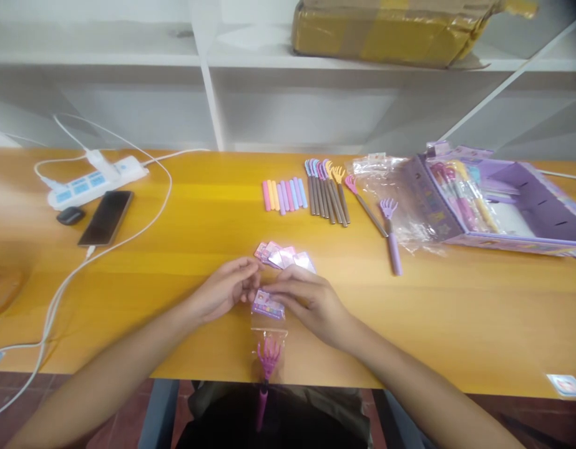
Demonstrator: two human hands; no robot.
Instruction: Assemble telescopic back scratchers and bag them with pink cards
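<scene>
A clear plastic bag [269, 329] with a purple printed card [268, 305] at its top lies at the table's front edge. Inside it is a pink claw-headed stick [269, 355], its handle reaching past the edge. My right hand [316, 302] pinches the top of the card between thumb and fingers. At the card's upper left, my left hand [234, 287] has its fingers curled together; what they hold, if anything, is too small to tell. Just beyond both hands lies a small fan of cards [283, 254].
Pastel tubes [284, 196] and claw-headed sticks [327, 193] lie in rows behind the hands. A purple claw stick [394, 249], loose plastic bags [409, 218] and a purple box [526, 240] are at right. A phone [106, 218], power strip [98, 184] and cables are left.
</scene>
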